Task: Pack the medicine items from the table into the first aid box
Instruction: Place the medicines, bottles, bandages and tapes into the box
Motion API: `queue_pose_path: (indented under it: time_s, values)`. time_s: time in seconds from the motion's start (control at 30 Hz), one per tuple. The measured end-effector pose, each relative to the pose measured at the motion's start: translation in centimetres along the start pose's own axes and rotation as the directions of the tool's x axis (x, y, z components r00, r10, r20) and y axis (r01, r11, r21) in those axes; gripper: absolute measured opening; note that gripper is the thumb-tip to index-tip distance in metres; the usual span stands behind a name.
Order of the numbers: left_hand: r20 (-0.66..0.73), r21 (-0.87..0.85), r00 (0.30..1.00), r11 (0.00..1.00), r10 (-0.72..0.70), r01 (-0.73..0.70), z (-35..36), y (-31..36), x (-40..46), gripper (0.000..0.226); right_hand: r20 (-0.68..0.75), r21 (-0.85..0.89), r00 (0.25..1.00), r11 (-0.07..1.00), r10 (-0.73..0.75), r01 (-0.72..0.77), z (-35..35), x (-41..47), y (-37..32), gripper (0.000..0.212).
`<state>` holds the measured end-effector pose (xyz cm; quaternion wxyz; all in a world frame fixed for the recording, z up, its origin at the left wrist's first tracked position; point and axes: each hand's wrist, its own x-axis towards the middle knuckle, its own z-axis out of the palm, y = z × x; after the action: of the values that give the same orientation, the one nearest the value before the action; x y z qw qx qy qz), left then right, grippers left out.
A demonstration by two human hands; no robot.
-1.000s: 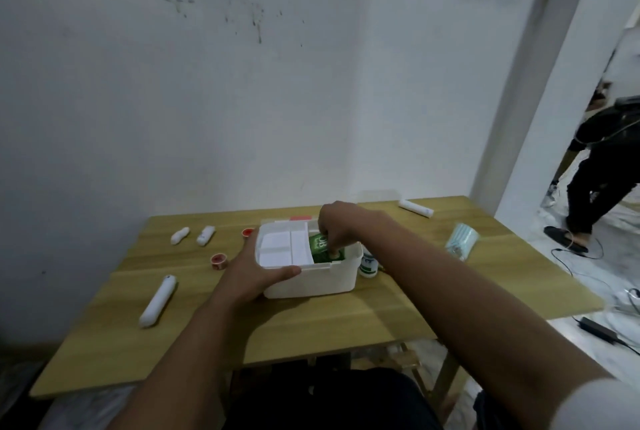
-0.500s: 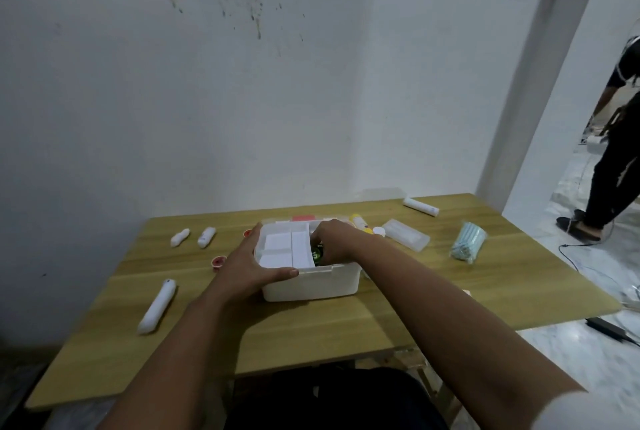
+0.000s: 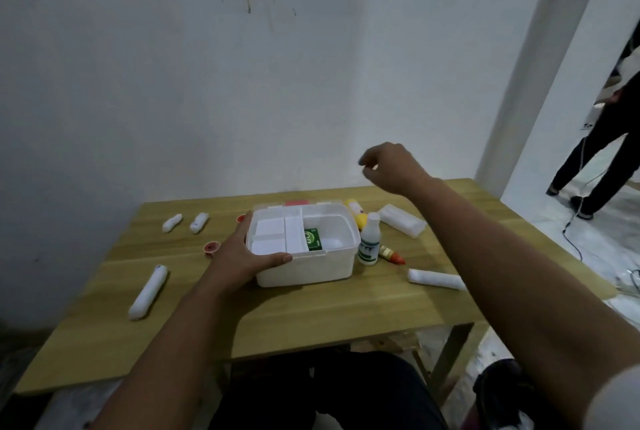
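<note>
Packing is between items in the head view, the only one here; the first aid box sits open near the middle of the table, and a green carton already stands in its larger compartment, against the white divider tray that fills the box's left half. The left hand lies spread and flat over the box's near-left corner, thumb along the front rim, bracing it; the right hand hangs in the air above and beyond the box's right side, fingers loosely curled and carrying nothing.

Just right of the box stand a small white bottle and, behind it, a yellow bottle; a little red-tipped tube lies beside the white bottle, a clear packet lies farther right, and a white roll lies right of the box's front corner. Left of the box are 1 long white roll, 2 short white rolls and 2 small red-and-white caps, one half hidden by the left hand.

My judgement: the next move calls for lowering the empty hand onto one of the right-side items, likely a bottle, closing around it and setting it upright in the free space beside the carton.
</note>
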<state>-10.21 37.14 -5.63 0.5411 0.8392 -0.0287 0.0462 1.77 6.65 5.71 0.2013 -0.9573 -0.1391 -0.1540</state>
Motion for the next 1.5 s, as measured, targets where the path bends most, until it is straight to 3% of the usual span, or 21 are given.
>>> queue_pose_path:
  time_s: [0.13,0.27,0.4,0.5,0.63,0.8,0.97,1.2,1.4,1.5]
  values:
    - [-0.024,0.021,1.0,1.0,0.02,-0.02,0.2,0.4,-0.3,0.103,0.129,-0.199,0.955,0.951,0.266,-0.237,1.5,-0.8,6.9,0.031]
    - [-0.053,0.053,0.998,0.998,0.027,-0.025,0.5,1.2,-0.8,0.088,0.315,-0.382,0.847,0.874,0.429,-0.3,4.7,-3.3,10.8,0.05]
    - [-0.07,0.075,0.997,0.997,0.026,-0.021,0.6,1.6,-0.9,0.091,0.292,-0.412,0.825,0.842,0.484,-0.349,6.7,-4.4,11.1,0.039]
    - [-0.06,0.065,0.998,0.998,0.019,-0.015,0.5,1.6,-0.9,0.09,0.219,-0.395,0.865,0.851,0.452,-0.345,6.2,-3.8,11.1,0.037]
    - [-0.054,0.076,0.999,0.997,0.004,0.0,0.5,2.1,-1.1,0.086,0.11,-0.245,0.919,0.907,0.378,-0.343,2.2,-1.4,10.5,0.051]
    - [-0.063,0.076,0.998,0.997,-0.004,0.009,0.8,2.6,-1.5,0.085,0.16,0.054,0.966,0.975,0.204,-0.215,-3.1,0.5,4.4,0.069]
    - [-0.054,0.095,0.999,0.995,-0.005,0.01,0.8,3.3,-1.9,0.089,0.431,-0.099,0.902,0.995,0.023,0.022,-1.2,-0.5,-2.5,0.058]
    - [-0.027,0.06,1.0,0.998,-0.006,0.008,0.5,2.4,-1.2,0.086,0.527,-0.206,0.85,0.97,-0.002,0.129,4.8,-1.5,-6.3,0.072]
    - [-0.015,0.073,1.0,0.997,0.001,0.0,0.2,1.4,-0.5,0.103,0.496,-0.103,0.866,0.986,-0.061,0.129,8.2,-1.8,-7.7,0.062]
    - [-0.02,0.067,1.0,0.998,0.003,-0.001,0.2,1.2,-0.4,0.102,0.46,-0.031,0.886,0.996,-0.059,0.083,9.9,-1.7,-8.0,0.029]
